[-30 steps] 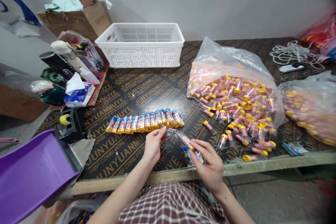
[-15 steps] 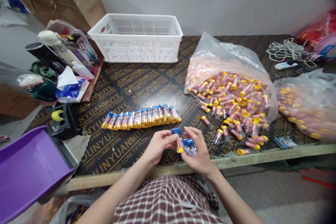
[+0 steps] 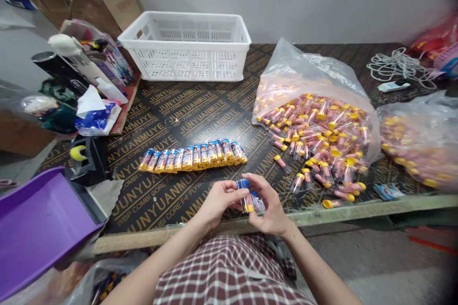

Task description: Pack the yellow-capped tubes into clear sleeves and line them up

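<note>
My left hand (image 3: 222,200) pinches a small clear tube (image 3: 246,201) with a blue top, a yellow bottom end and something pink inside. Fingers of my right hand (image 3: 269,205) curl around several similar blue-topped tubes (image 3: 258,203), partly hidden by the palm, and touch the top of the tube in my left hand. Beyond my hands lies a neat row of blue-and-yellow labelled tubes (image 3: 193,156). To the right, a heap of yellow-capped tubes with pink contents (image 3: 318,128) spills from a clear plastic bag (image 3: 286,64).
A white plastic basket (image 3: 186,64) stands at the back. On the left are a tape dispenser (image 3: 88,159), a purple dustpan (image 3: 43,228) and a tissue pack (image 3: 93,121). A second filled bag (image 3: 418,143) and a coiled white cable (image 3: 399,69) lie right. The wooden table edge (image 3: 139,239) runs before me.
My right fingers have moved in onto the blue top of the tube in my left hand. That tube now stands more upright, and the two hands are closer together.
</note>
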### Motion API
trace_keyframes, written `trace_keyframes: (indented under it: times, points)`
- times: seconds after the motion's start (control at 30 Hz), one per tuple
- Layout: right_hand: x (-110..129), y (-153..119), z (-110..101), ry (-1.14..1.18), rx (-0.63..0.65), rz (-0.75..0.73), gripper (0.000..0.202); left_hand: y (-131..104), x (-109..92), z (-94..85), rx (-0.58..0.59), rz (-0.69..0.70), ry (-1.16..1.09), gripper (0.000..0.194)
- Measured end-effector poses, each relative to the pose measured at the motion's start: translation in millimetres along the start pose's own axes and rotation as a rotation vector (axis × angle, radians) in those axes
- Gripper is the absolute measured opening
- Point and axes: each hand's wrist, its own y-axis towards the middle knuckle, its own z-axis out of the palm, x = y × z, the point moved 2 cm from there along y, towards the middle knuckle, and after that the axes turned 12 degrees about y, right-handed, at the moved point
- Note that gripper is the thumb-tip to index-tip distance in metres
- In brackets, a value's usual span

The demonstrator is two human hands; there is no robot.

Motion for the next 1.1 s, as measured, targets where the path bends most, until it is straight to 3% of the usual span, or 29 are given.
trace_keyframes:
  times: [0.37,0.47,0.57,0.67,0.73,0.8,0.87,0.97,1.03,1.1]
  points:
    - [1.7,4.2,3.5,0.088,-0.006,0.0,0.086,-1.1,0.0,0.3,-0.01,0.003,-0.003,0.036]
    - [3.0,6.5,-0.2,0.122,0.016,0.023,0.088,-2.0,-10.7,-10.5,-0.074,0.054,0.059,0.035]
    - [0.2,6.5,-13.3,0.132,-0.051,0.04,0.086,-3.8,-35.4,-44.0,-0.306,0.201,0.256,0.035]
    - [-6.9,4.0,-29.1,0.112,-0.174,0.068,0.079,-7.7,-64.6,-93.5,-0.679,0.313,0.551,0.04]
    - [-10.7,2.4,-35.6,0.078,-0.22,0.089,0.075,-8.3,-78.8,-123.8,-0.881,0.306,0.856,0.04]
    - [-11.9,1.3,-38.1,0.036,-0.235,0.098,0.072,-5.1,-85.5,-145.1,-0.942,0.258,1.124,0.04]
    - [-10.8,0.9,-39.2,-0.009,-0.238,0.09,0.069,-1.1,-86.1,-154.9,-0.915,0.197,1.296,0.039]
    - [-10.4,1.6,-46.0,-0.124,-0.265,0.063,0.066,-1.6,-84.2,-148.1,-0.987,0.196,1.391,0.042]
    - [-15.8,3.2,-58.1,-0.252,-0.328,0.059,0.061,-5.1,-81.1,-130.4,-1.118,0.308,1.337,0.043]
    - [-27.6,5.8,-75.2,-0.416,-0.408,0.068,0.053,-4.1,-71.0,-103.7,-1.104,0.456,1.228,0.037]
